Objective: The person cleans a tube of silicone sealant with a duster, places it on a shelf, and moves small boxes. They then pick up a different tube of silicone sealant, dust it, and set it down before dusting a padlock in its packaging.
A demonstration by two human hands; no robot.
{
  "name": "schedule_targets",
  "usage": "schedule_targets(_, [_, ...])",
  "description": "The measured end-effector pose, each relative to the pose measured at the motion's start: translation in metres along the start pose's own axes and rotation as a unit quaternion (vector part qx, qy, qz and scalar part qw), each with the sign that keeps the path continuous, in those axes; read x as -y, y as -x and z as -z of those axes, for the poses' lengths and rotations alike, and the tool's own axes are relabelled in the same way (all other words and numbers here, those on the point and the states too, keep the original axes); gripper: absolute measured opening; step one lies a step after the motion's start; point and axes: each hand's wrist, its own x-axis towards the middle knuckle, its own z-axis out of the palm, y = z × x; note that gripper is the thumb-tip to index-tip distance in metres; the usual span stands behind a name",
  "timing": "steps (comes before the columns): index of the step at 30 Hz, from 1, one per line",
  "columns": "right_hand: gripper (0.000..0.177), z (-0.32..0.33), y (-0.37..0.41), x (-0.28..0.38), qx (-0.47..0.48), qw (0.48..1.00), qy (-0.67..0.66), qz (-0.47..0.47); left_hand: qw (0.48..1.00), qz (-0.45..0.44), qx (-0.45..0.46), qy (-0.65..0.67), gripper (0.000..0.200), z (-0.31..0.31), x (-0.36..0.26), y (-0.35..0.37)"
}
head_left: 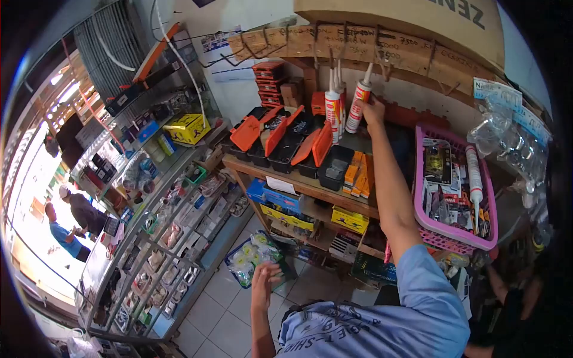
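My right hand [373,112] is closed around a white and red sealant tube [357,107] with its nozzle pointing up, at the back of the wooden shelf. Just left of it, more sealant tubes [333,110] stand upright, close together. My left hand [265,277] hangs low over the floor with its fingers apart and holds nothing. Below and behind it in view lies a container of clear plastic packs [250,256]. Black bins with orange lids [286,146] stand in a row left of the tubes, and narrow orange boxes [358,173] lie in front.
A pink basket [422,179] of packaged goods and another tube stands at the right. Metal hooks stick out of a wooden board [358,45] above. Glass display shelves [161,238] run along the left. Two people [71,224] are outside; another person's arm [498,283] shows lower right.
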Motion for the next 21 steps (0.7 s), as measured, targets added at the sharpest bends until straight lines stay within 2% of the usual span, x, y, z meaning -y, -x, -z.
schedule_targets(1, [0.05,-0.002,-0.006,-0.007,0.002,1.0,-0.01,0.002,1.0,0.004,0.004,-0.002,0.036,0.008,0.008,0.012])
schedule_targets(3, [0.049,-0.005,-0.018,-0.027,-0.018,0.997,0.018,0.073,0.996,0.014,-0.054,0.064,0.039,0.023,0.021,0.032])
schedule_targets(4, [0.051,-0.007,-0.021,-0.032,-0.024,0.998,0.019,0.055,0.997,0.019,-0.05,0.061,0.039,0.028,0.026,0.042])
schedule_targets(5, [0.053,-0.006,-0.025,-0.038,-0.03,0.999,0.021,0.034,0.993,0.027,-0.084,0.073,0.04,0.033,0.031,0.053])
schedule_targets(6, [0.059,-0.006,-0.042,-0.061,-0.043,0.997,0.049,0.048,0.989,0.036,-0.117,0.083,0.04,0.038,0.036,0.063])
schedule_targets(7, [0.062,-0.008,-0.046,-0.065,-0.041,0.996,0.05,0.064,0.989,0.043,-0.114,0.079,0.04,0.044,0.041,0.07])
schedule_targets(9, [0.063,-0.008,-0.039,-0.061,-0.006,0.999,0.025,0.047,0.976,0.072,-0.183,0.091,0.042,0.052,0.053,0.087])
schedule_targets(10, [0.061,-0.009,-0.05,-0.074,-0.031,0.994,0.08,0.068,0.976,0.077,-0.183,0.09,0.042,0.058,0.061,0.095])
schedule_targets(12, [0.062,-0.007,-0.059,-0.09,-0.01,0.995,0.077,0.056,0.966,0.096,-0.229,0.079,0.041,0.071,0.073,0.107])
schedule_targets(13, [0.062,-0.011,-0.055,-0.085,0.013,0.996,0.071,0.045,0.965,0.096,-0.23,0.078,0.041,0.072,0.073,0.112])
schedule_targets(15, [0.062,-0.01,-0.048,-0.078,0.017,0.996,0.089,0.022,0.939,0.104,-0.248,0.212,0.038,0.072,0.071,0.126])
schedule_targets(19, [0.065,-0.015,-0.038,-0.063,0.012,0.985,0.165,0.044,0.929,0.084,-0.262,0.249,0.047,0.086,0.065,0.146])
schedule_targets(21, [0.064,-0.019,-0.036,-0.066,0.002,0.979,0.193,0.058,0.92,0.105,-0.284,0.248,0.049,0.092,0.057,0.156])
